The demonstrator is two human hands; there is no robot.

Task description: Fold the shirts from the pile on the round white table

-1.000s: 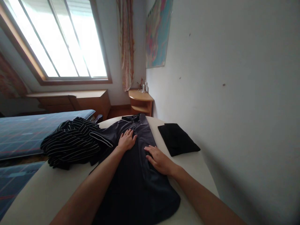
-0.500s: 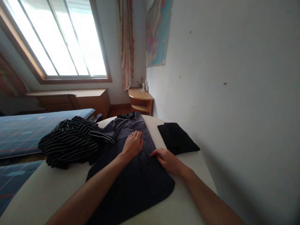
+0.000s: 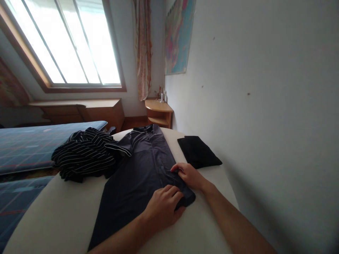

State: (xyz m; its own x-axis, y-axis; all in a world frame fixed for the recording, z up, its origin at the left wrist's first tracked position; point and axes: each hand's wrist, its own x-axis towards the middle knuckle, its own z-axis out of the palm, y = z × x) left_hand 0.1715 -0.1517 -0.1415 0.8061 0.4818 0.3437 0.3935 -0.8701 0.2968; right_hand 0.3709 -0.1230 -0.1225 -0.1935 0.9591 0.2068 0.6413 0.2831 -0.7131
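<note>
White table (image 3: 58, 215): It is under the dark shirt (image 3: 132, 183).
Spread shirt: It lies on the table, long and mostly flat, with its collar (image 3: 138, 129) at the far end. I think its right side is folded over, because only one sleeve (image 3: 120, 147) shows.
Striped heap (image 3: 83, 155): It sits left of the shirt, right by that sleeve. It is all messy, not folded.
Black cloth (image 3: 198, 151): It is right of the shirt, near but apart. It looks neatly folded.
Left hand (image 3: 164, 204): It bends over the shirt's bottom edge, near the right corner. I can't tell if it grips.
Right hand (image 3: 192, 176): It is at the shirt's right edge, curled. I can't tell if it pinches.
Shirt sleeve: It sticks out on the shirt's left, not tucked in.
</note>
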